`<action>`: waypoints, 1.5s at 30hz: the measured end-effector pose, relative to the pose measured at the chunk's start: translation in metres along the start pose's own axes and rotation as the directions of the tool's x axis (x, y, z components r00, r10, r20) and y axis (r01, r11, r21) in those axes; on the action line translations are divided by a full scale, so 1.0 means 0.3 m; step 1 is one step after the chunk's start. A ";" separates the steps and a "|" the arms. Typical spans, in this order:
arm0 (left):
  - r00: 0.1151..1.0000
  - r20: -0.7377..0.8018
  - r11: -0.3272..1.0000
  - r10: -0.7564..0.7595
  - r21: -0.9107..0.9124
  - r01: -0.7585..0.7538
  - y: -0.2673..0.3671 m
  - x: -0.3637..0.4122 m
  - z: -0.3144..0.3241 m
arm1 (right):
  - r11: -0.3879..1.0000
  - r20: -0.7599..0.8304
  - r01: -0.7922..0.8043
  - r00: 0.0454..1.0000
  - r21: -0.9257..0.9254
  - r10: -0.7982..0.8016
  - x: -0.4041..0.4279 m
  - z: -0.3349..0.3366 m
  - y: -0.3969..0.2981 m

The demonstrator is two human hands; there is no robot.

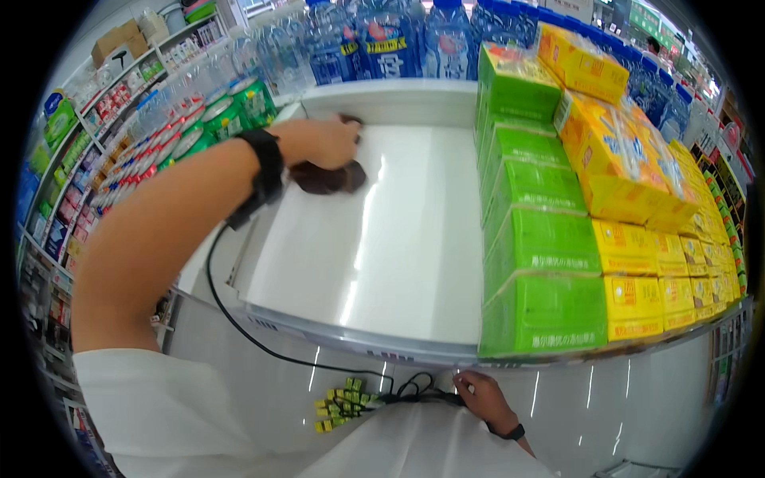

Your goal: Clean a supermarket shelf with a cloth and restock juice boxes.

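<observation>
My left hand (326,143) is stretched out over the white shelf (412,239), near its back left corner. Bunched beneath it is a dark brown cloth (327,177), part of which also shows past the fingertips. The hand is blurred, and a black band with a device sits on that wrist. My right hand (487,397) hangs low by my waist, in front of the shelf's front edge. Its fingers are curled in, with nothing visible in them. Close beside it runs a black cable (263,345), which loops up toward the left wrist.
Stacked green cartons (556,239) and yellow cartons (630,248) border the shelf on the right. Drink cans (218,116) stand to the left, and blue-capped bottles (385,45) line the back. Small yellow-green boxes (340,403) lie on the floor.
</observation>
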State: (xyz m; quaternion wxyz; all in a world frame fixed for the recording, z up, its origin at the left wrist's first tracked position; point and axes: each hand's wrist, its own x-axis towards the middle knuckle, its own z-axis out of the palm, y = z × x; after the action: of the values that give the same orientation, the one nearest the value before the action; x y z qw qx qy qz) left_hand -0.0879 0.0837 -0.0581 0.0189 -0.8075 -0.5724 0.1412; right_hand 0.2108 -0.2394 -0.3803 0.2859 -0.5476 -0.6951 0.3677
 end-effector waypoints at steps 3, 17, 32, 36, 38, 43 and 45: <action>1.000 -0.011 1.000 0.025 0.000 -0.025 -0.023 -0.037 -0.033 | 0.999 0.000 -0.020 1.000 0.034 0.020 -0.009 -0.023 -0.039; 0.901 -0.269 0.939 0.340 0.054 -0.339 0.350 -0.085 0.000 | 0.999 0.024 0.043 0.999 0.030 -0.044 -0.015 0.008 -0.014; 0.826 -0.203 0.786 0.525 -0.256 -0.562 0.397 -0.428 0.017 | 1.000 0.063 0.012 0.998 0.008 -0.013 0.000 -0.017 -0.060; 0.735 -0.274 0.706 0.621 -0.212 -0.676 0.388 -0.466 0.035 | 1.000 0.088 0.021 0.996 0.014 -0.022 0.003 -0.024 -0.062; 0.679 -0.308 0.625 0.666 -0.267 -0.734 0.382 -0.474 0.047 | 1.000 0.089 0.020 0.996 0.020 -0.021 0.003 -0.025 -0.060; 0.734 -0.162 0.679 0.660 -0.291 -0.674 0.401 -0.531 0.005 | 0.995 0.079 0.098 0.992 0.020 -0.100 0.009 -0.032 -0.047; 0.754 -0.184 0.668 0.631 -0.367 -0.648 0.429 -0.556 -0.014 | 0.996 0.084 0.089 0.992 0.023 -0.091 0.013 -0.034 -0.050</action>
State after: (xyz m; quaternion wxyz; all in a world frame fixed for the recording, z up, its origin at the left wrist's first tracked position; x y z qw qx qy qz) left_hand -0.0194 -0.1151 -0.0445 -0.1889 -0.9445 -0.2688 -0.0007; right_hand 0.2097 -0.2356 -0.3622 0.2779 -0.4968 -0.7270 0.3840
